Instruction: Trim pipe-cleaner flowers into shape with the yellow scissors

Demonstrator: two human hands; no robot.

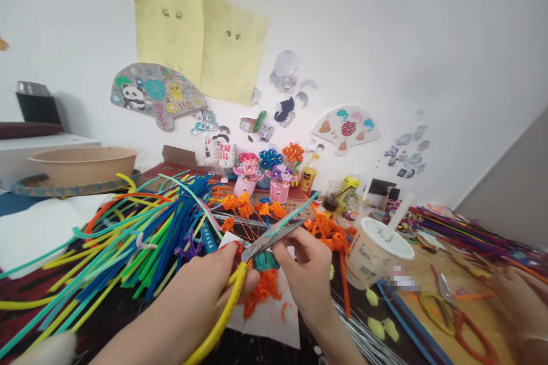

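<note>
My left hand [205, 282] is closed around yellow-handled scissors [259, 248], whose blades point up and to the right. Between finger and thumb, my right hand [306, 274] pinches a mint-green pipe cleaner [302, 208] that runs close along the blades. Whether the blades touch it I cannot tell. Beneath both hands lies a sheet of white paper [286, 328] with orange fuzzy clippings [263, 293] and a teal fuzzy piece [265, 261] on it. Orange pipe-cleaner flowers [244, 205] lie just beyond the hands.
Loose pipe cleaners [158, 239] spread across the left. A lidded drink cup [370, 262] with a straw stands right of my right hand. Orange-and-yellow scissors [464, 325] lie near another person's hand [520, 302]. Flower pots [278, 188] and a juice bottle [309, 174] stand by the wall.
</note>
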